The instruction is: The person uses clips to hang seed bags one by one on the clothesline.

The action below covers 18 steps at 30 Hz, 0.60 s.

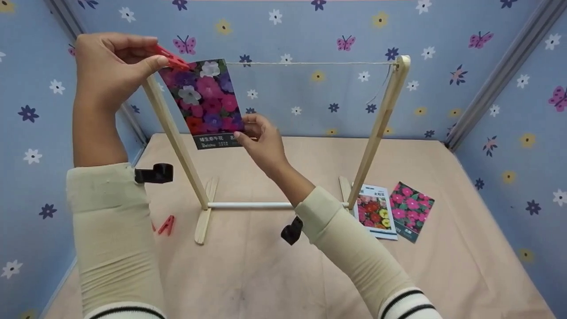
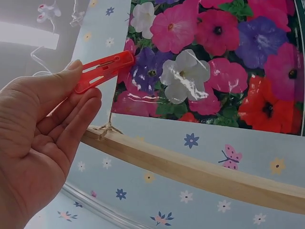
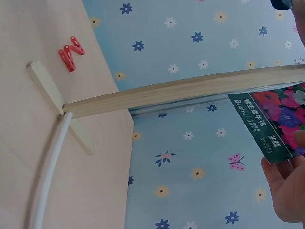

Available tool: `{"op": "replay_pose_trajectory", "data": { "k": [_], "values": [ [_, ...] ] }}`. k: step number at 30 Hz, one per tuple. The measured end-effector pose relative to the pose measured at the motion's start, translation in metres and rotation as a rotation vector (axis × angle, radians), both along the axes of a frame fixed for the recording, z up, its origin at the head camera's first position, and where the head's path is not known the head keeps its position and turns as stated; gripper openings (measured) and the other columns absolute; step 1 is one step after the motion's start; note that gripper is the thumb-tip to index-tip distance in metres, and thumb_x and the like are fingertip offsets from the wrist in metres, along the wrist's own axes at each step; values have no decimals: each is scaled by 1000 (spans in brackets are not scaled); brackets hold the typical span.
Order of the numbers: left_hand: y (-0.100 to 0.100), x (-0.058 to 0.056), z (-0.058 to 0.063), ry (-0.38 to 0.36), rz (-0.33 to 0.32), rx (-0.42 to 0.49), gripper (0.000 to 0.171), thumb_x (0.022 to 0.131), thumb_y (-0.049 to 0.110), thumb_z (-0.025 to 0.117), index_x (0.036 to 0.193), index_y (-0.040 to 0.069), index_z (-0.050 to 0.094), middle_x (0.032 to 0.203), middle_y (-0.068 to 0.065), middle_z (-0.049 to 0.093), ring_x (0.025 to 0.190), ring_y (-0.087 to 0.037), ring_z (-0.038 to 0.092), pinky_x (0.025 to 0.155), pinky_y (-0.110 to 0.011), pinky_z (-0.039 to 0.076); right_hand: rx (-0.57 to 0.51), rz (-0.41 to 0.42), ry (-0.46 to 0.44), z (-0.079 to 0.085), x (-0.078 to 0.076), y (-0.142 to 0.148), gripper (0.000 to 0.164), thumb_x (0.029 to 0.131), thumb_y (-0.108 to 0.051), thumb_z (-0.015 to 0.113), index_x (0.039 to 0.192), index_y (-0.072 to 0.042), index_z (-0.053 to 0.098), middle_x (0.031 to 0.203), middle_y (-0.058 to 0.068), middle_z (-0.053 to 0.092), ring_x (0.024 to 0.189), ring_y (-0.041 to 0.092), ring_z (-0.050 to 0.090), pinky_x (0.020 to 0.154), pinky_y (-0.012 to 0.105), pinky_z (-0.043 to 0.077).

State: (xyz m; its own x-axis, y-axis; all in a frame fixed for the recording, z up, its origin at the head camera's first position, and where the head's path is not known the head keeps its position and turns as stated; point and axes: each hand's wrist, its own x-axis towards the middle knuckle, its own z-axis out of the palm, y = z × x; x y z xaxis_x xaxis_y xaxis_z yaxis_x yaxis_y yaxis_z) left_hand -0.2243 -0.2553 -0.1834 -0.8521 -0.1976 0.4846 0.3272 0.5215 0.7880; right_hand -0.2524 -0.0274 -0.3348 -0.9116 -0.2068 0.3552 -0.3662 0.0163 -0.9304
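My left hand (image 1: 110, 71) pinches a red clothespin (image 1: 175, 60) between thumb and fingers, its tip at the top left corner of a seed packet (image 1: 208, 99). The packet, printed with pink, purple, white and red flowers, hangs tilted at the left end of a string (image 1: 310, 63). In the left wrist view the clothespin (image 2: 106, 71) overlaps the packet's edge beside the knot (image 2: 107, 129). Lower down, my right hand (image 1: 268, 144) holds the packet by its lower right edge, thumb on the front. The right wrist view shows its dark bottom band (image 3: 267, 129).
The string joins two wooden posts (image 1: 381, 128), linked below by a white rod (image 1: 248, 205). Two more flower packets, a white-bordered one (image 1: 376, 212) and a pink-flowered one (image 1: 413, 206), lie by the right foot. Red clothespins (image 3: 67, 58) lie left of the frame.
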Motion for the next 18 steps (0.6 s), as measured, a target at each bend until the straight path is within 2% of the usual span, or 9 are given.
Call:
{"op": "replay_pose_trajectory", "data": {
  "k": [3, 7, 15, 18],
  "values": [
    [0, 0, -2, 19, -7, -1, 41, 81, 30, 78, 116, 10, 72, 108, -2, 71, 93, -7, 66, 93, -19, 49, 18, 40, -4, -2, -2, 3, 39, 91, -7, 69, 128, -5, 57, 119, 6, 67, 105, 12, 62, 91, 23, 50],
    [0, 0, -3, 29, -9, -1, 40, 82, 28, 77, 117, 9, 72, 106, -1, 72, 92, -7, 66, 93, -19, 49, 53, 52, -15, -4, -4, 6, 48, 91, -11, 70, 136, -7, 53, 131, 4, 61, 118, 11, 56, 100, 21, 43],
    [1, 0, -4, 22, -2, -3, 43, 82, 29, 77, 119, 9, 71, 110, -2, 71, 95, -7, 66, 95, -19, 48, 45, 44, -33, -11, -7, 12, 49, 91, -11, 70, 136, -5, 51, 133, 7, 59, 122, 13, 54, 106, 28, 39],
    [1, 0, -5, 32, -1, 1, 43, 82, 28, 77, 120, 9, 70, 112, -3, 71, 96, -7, 67, 95, -20, 48, 32, 48, -31, -15, -8, 15, 49, 91, -15, 71, 135, -4, 51, 132, 7, 59, 120, 14, 54, 105, 27, 40]
  ]
}}
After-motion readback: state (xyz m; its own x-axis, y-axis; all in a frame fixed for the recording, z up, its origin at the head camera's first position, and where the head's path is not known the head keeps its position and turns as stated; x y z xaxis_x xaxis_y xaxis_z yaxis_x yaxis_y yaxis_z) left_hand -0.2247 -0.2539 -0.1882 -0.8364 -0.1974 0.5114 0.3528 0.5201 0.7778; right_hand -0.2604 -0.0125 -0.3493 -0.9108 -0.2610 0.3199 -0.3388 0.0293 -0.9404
